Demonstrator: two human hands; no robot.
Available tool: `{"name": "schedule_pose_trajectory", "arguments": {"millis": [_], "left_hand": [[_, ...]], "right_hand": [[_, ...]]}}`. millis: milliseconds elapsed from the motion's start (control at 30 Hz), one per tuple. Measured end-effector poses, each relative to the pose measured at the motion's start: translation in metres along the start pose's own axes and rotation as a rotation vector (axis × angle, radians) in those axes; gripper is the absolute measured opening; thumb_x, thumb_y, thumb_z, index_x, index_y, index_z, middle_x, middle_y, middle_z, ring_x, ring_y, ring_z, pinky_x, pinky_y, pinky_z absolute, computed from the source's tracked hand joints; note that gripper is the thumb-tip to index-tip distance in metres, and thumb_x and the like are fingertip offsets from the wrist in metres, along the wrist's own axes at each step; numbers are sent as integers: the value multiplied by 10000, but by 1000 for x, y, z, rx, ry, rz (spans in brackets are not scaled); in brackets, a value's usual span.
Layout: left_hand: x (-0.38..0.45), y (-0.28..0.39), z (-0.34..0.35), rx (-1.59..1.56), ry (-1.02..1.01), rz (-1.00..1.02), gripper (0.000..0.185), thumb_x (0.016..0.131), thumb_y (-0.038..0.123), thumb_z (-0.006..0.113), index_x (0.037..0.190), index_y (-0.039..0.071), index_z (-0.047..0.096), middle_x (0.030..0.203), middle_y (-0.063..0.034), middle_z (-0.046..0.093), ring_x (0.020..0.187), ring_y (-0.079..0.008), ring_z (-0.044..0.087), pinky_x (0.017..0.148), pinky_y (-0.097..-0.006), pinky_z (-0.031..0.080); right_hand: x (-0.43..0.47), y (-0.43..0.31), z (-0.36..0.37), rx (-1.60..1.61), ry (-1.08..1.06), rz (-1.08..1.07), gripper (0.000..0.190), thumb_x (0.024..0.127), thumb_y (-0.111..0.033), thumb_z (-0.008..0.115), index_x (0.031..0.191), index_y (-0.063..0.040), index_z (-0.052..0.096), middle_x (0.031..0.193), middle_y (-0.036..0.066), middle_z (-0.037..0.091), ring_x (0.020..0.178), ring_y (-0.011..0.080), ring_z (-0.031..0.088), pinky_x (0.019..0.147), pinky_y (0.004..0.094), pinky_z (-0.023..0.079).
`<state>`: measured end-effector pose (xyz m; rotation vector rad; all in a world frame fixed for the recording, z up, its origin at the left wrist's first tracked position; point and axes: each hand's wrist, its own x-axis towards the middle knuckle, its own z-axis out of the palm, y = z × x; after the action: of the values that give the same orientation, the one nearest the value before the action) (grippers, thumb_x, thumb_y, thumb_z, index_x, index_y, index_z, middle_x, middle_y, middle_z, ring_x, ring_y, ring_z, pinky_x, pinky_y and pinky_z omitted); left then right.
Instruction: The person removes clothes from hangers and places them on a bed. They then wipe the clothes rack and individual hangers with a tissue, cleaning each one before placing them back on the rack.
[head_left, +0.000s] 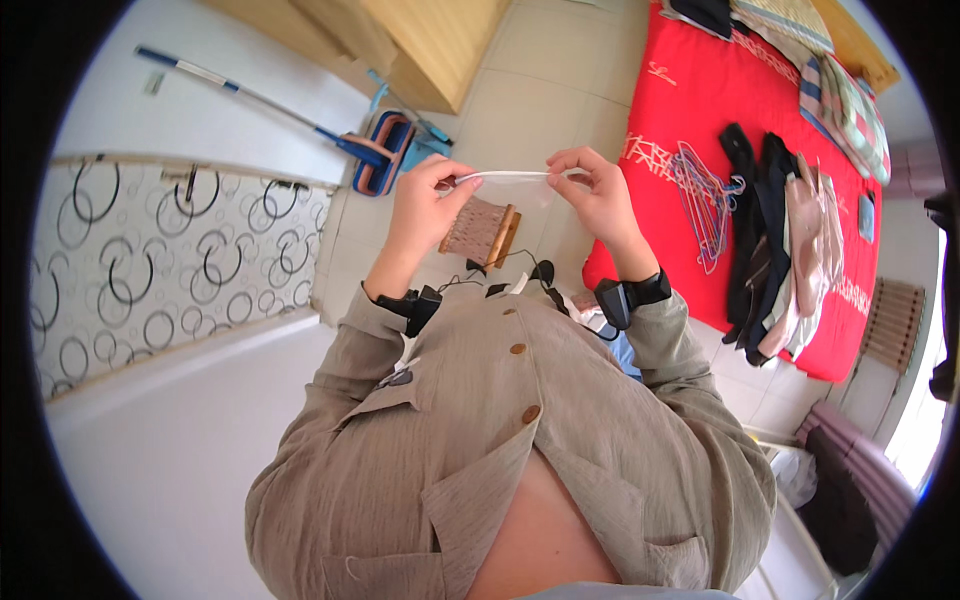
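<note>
A thin white strip (513, 174) is stretched level between my two hands, with a sheer, see-through sheet (529, 191) hanging below it, perhaps a plastic bag. My left hand (429, 201) pinches the left end between thumb and fingers. At the other end, my right hand (594, 191) grips the edge between thumb and forefinger. Both wrists wear black strapped devices. Under the sheet, on the floor, stands a small wooden folding stool (478, 229) with a woven seat, partly covered by my left hand.
To the right is a bed with a red cover (645, 105), bearing plastic hangers (705, 206), clothes (795, 247) and folded bedding (847, 112). A flat mop (367, 150) leans at the left wall beside a blue dustpan (427, 146). A wooden cabinet (427, 52) stands ahead. Black cables (517, 253) hang before me.
</note>
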<state>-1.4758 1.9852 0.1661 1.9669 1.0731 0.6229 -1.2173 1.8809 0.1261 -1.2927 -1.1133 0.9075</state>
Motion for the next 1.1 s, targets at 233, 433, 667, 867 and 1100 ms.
{"name": "schedule_pose_trajectory", "arguments": {"millis": [233, 433, 667, 867, 1100], "left_hand": [[101, 33, 42, -365, -320, 69, 152, 1055, 173, 753, 1038, 23, 735, 1089, 2, 721, 973, -89, 637, 880, -279, 504], [160, 65, 79, -595, -524, 34, 187, 1146, 228, 630, 1072, 56, 644, 951, 54, 653, 891, -28, 560, 825, -236, 464], [211, 79, 124, -723, -674, 56, 180, 1161, 233, 606, 1085, 71, 626, 957, 47, 663, 889, -17, 582, 792, -228, 476], [256, 84, 164, -694, -796, 43, 158, 1138, 222, 650, 1076, 76, 646, 877, 32, 702, 741, -19, 609, 632, -214, 464], [330, 85, 227, -540, -1131, 39, 203, 1110, 259, 693, 1038, 71, 673, 751, 16, 696, 538, -26, 571, 439, -224, 404]], "right_hand": [[6, 12, -68, 632, 108, 252, 39, 1112, -137, 623, 1104, -105, 644, 1044, -14, 705, 969, 106, 677, 925, 308, 537], [13, -16, -100, 863, 259, 283, 96, 1138, -184, 592, 1111, -104, 636, 1027, -14, 707, 959, 105, 715, 874, 301, 578], [20, -32, -117, 837, 436, 431, 125, 1102, -205, 678, 1116, -83, 701, 1051, 12, 752, 961, 128, 733, 920, 293, 604], [24, -6, -127, 847, 533, 325, 61, 1060, -132, 726, 1021, -111, 683, 1035, -6, 731, 980, 112, 708, 904, 312, 591], [55, 17, -142, 965, 763, 156, 118, 1066, -142, 713, 1116, -59, 645, 1093, 51, 701, 1026, 161, 702, 919, 374, 601]]}}
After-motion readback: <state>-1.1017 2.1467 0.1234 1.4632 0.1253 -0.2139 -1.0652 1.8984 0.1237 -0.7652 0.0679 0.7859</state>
